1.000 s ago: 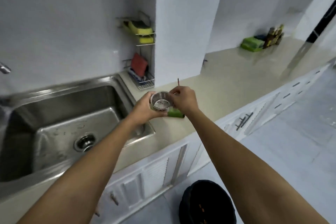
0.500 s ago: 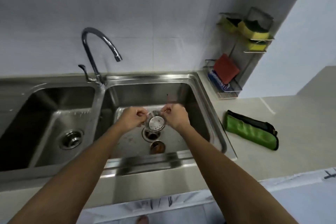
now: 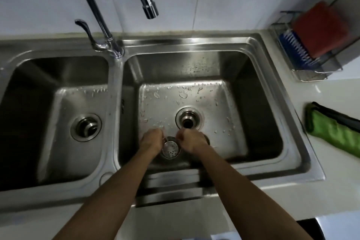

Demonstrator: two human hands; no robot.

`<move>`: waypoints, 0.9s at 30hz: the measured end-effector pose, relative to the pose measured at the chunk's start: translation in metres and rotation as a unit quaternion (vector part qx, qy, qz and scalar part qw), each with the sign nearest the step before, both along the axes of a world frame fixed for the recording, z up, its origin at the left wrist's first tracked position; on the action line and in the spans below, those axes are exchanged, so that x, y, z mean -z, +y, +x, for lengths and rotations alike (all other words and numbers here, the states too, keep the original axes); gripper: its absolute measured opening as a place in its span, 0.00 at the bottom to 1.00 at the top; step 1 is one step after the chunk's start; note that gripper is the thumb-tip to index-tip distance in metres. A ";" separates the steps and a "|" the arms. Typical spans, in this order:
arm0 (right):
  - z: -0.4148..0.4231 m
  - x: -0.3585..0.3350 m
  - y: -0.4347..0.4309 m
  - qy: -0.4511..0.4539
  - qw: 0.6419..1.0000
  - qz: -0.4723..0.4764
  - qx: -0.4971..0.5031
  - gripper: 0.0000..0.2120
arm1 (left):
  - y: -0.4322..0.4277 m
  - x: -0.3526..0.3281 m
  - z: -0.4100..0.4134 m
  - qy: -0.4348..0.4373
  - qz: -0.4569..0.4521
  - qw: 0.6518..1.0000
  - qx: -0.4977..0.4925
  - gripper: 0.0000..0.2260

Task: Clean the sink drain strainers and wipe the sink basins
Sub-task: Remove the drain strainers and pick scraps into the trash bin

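Shiny steel is what the little strainer [image 3: 170, 149] is made of. It is a round cup with holes, held right between the 2 hands, low in the right basin [image 3: 253, 103]. The left hand [image 3: 151, 141] and the right hand [image 3: 191, 141] both have their fingers curled in, pinching the strainer from each side. The open drain hole [image 3: 188, 120] is just past the right hand's knuckles. The tap spout [image 3: 150, 10] hangs far beyond both hands, with no water coming out. To do this step well, I think the hands should pinch firmly and rinse every hole clean. Wet steel is slippery, so it could drop. The other strainer [image 3: 86, 126] sits in its drain, far to the left of the left hand.
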State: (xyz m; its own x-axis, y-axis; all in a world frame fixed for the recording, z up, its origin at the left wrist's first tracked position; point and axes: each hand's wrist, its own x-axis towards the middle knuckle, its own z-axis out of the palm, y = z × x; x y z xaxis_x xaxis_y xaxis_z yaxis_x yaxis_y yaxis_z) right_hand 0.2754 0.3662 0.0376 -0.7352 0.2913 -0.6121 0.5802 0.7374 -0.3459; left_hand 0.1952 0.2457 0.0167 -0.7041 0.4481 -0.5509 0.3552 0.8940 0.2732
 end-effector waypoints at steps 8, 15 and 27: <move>-0.006 0.006 0.009 -0.033 0.984 0.084 -0.151 0.18 | -0.007 0.005 -0.005 -0.034 -0.087 0.995 0.038 0.13; 0.027 -0.002 0.052 -0.004 0.992 0.093 0.085 0.19 | 0.033 -0.010 0.014 -0.002 0.118 0.987 0.113 0.20; 0.044 0.003 0.061 0.053 0.976 0.050 0.203 0.10 | 0.060 0.007 0.041 -0.114 0.171 0.978 -0.030 0.13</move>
